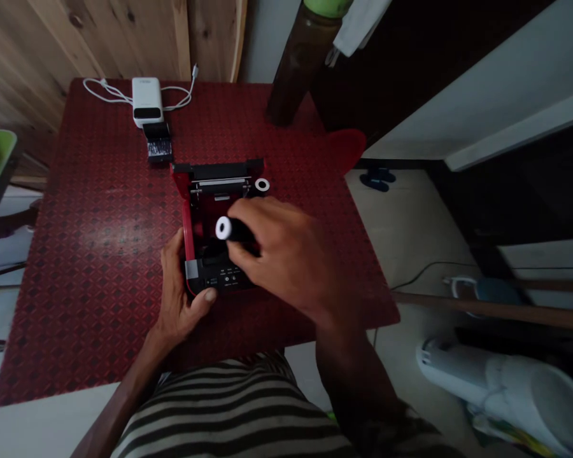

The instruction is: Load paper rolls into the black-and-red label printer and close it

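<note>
On the table sits a small red and black printer [217, 278] with its lid raised and its inner bay exposed. My left hand [179, 292] grips the printer's left side, fingers along the outer wall and thumb at the front panel edge. My right hand [286, 254] is closed around a black roll with a white core [224, 228], held over the open bay. Part of that roll is hidden by my fingers. Another black roll with a white core [262, 185] shows just beyond my right hand, beside the lid's right side.
A white power bank [147, 100] with a white cable [109, 93] lies at the back left of the red patterned table [100, 286]. In front of it is a black piece [159, 147] with a shiny face. A dark bottle [298, 63] with a green lid stands at the back right.
</note>
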A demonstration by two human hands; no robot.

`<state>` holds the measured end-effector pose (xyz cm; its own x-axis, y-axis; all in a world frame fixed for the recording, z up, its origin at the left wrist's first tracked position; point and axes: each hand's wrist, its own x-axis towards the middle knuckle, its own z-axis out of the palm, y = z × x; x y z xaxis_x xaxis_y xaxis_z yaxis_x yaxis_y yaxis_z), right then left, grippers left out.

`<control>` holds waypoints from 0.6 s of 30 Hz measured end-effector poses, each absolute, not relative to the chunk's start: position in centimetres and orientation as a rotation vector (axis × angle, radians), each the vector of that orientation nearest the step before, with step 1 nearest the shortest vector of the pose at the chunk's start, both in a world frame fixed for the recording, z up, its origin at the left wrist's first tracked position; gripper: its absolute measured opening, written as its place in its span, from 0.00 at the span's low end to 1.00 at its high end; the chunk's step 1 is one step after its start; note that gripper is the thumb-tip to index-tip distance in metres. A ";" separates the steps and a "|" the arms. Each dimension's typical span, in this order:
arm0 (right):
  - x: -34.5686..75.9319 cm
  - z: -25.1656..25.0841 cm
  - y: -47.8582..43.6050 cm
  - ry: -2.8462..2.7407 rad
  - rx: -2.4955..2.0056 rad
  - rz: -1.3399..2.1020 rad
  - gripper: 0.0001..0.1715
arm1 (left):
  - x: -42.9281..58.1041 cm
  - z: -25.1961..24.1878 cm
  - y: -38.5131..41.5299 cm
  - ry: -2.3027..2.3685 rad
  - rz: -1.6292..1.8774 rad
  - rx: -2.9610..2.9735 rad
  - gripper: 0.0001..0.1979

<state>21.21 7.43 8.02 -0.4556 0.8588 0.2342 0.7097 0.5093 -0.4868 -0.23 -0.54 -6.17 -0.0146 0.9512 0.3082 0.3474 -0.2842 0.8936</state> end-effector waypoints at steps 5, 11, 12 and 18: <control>28.5 4.6 5.5 -1.666 -1.229 0.683 0.12 | -0.6 -6.0 -0.7 1.352 1.252 1.752 0.49; 29.9 -4.2 4.4 -1.346 -1.406 0.894 0.19 | -0.6 -5.9 -0.5 1.384 1.275 1.667 0.53; 29.6 -5.0 4.2 -1.373 -1.424 0.914 0.18 | -0.6 -5.9 -0.4 1.394 1.279 1.655 0.54; 28.8 -5.8 3.6 -1.518 -1.451 0.928 0.18 | -0.4 -5.7 -0.5 1.434 1.299 1.665 0.52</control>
